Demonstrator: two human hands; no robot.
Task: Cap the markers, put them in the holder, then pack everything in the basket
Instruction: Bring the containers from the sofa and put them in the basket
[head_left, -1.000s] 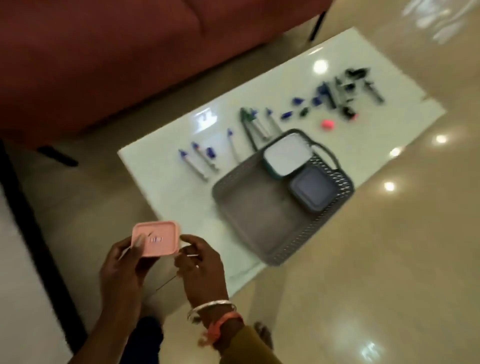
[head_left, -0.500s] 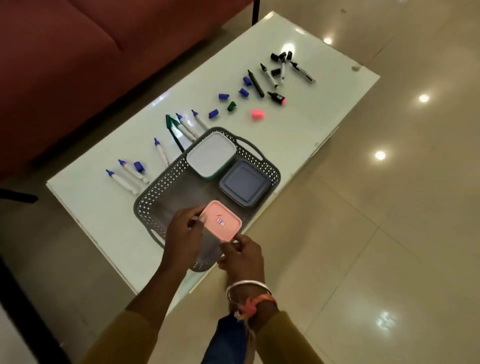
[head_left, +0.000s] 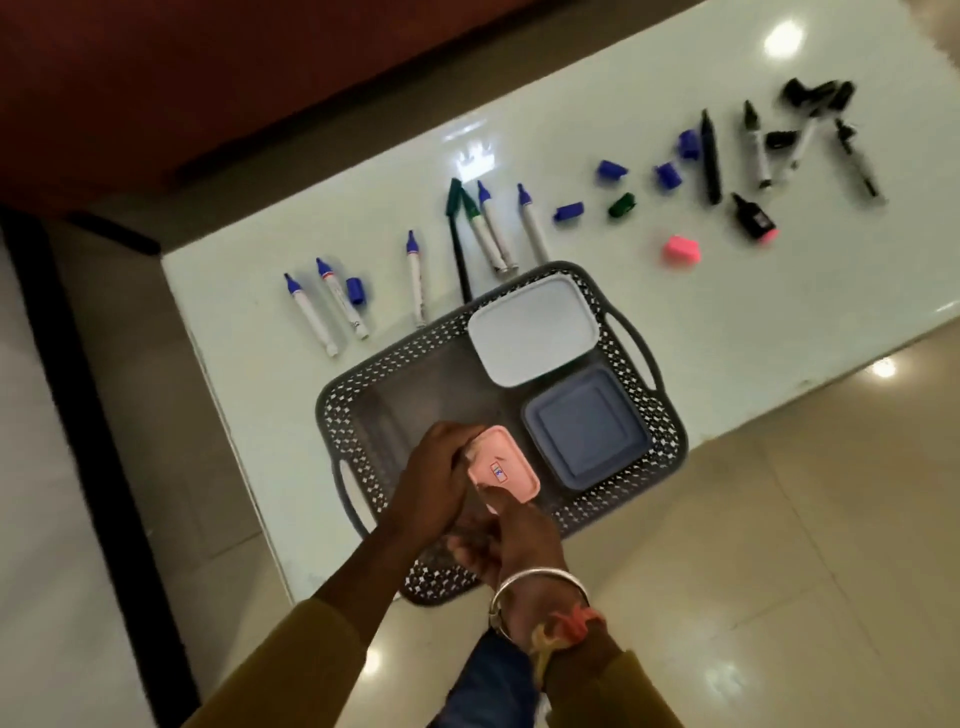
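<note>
Left hand (head_left: 434, 483) and right hand (head_left: 511, 540) are together gripping a pink-lidded box (head_left: 503, 465), its small label unreadable, above the grey basket (head_left: 670, 431), uncapped markers (head_left: 332, 304) lying beyond the hands on the table (head_left: 727, 291).

The basket's (head_left: 631, 340) left half is left open; its right half is filled by a white-lidded box (head_left: 532, 330) and a blue-lidded box (head_left: 587, 426). Beyond it, passage is barred by scattered markers (head_left: 415, 278).
</note>
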